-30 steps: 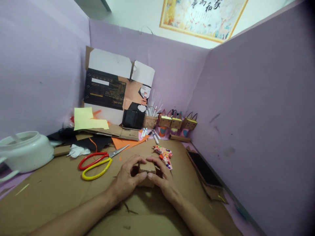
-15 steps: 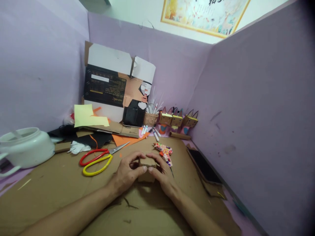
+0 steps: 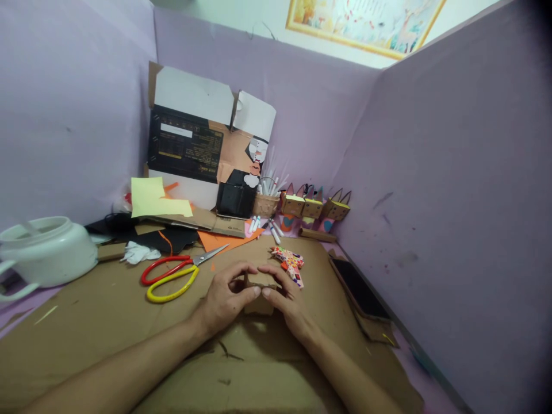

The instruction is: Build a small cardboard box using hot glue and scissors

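Observation:
A small folded piece of brown cardboard (image 3: 260, 304), box-like in shape, is between my two hands at the middle of the work surface. My left hand (image 3: 228, 293) grips its left side, thumb on the near edge and fingers curled over the far edge. From the right, my right hand (image 3: 285, 296) holds it the same way, and the two thumbs almost meet. To the left of my left hand lie scissors (image 3: 172, 282) with one red and one yellow handle, blades apart. Just beyond my right hand is a colourful patterned paper piece (image 3: 291, 261).
A white pot (image 3: 52, 253) stands at left. Behind are a flattened carton (image 3: 185, 138), yellow paper (image 3: 149, 198), white tissue (image 3: 140, 252), markers (image 3: 275, 230) and several cardboard figures with pointed ears (image 3: 313, 207). A dark phone (image 3: 360, 287) lies by the right purple wall (image 3: 444, 172).
The view has tilted slightly, so the background sits a little higher and further right. Both hands keep the same hold on the cardboard piece.

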A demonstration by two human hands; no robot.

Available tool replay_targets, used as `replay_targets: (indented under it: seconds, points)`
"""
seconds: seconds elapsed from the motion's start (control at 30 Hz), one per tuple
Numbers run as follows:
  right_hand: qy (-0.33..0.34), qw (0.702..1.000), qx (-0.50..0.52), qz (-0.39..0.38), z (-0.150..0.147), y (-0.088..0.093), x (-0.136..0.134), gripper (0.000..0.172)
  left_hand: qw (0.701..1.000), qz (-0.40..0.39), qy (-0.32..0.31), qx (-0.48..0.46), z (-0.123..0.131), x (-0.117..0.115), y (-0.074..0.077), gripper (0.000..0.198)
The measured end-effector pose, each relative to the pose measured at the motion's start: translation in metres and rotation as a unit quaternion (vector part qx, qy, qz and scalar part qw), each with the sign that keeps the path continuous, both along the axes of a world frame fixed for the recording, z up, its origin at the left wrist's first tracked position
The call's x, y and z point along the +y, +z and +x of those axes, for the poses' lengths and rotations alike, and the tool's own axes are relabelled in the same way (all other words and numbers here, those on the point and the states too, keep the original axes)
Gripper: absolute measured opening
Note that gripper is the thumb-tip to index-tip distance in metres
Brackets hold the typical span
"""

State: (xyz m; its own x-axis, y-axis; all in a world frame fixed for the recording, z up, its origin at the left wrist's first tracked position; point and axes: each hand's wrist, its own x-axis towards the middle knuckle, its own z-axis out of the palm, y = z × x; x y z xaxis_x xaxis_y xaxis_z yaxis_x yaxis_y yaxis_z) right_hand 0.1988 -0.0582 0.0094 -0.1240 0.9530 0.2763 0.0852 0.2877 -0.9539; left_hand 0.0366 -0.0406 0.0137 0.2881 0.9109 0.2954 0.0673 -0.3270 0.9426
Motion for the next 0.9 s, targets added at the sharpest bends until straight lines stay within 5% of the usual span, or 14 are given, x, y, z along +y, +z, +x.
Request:
replay_targets:
  seconds: [0.3,0.9]
  points:
    - [0.013,0.999,0.004,0.050,0.0033,-0.0038,0.0032,0.037,0.998,0.065,0.000,0.023,-0.0007,-0.0012,-0.0031,0.023]
    - [-0.015,0.999,-0.045,0.020,0.0038,-0.0082,0.0039,0.032,0.999,0.043,0.011,0.017,0.0000,-0.0008,-0.0021,0.022]
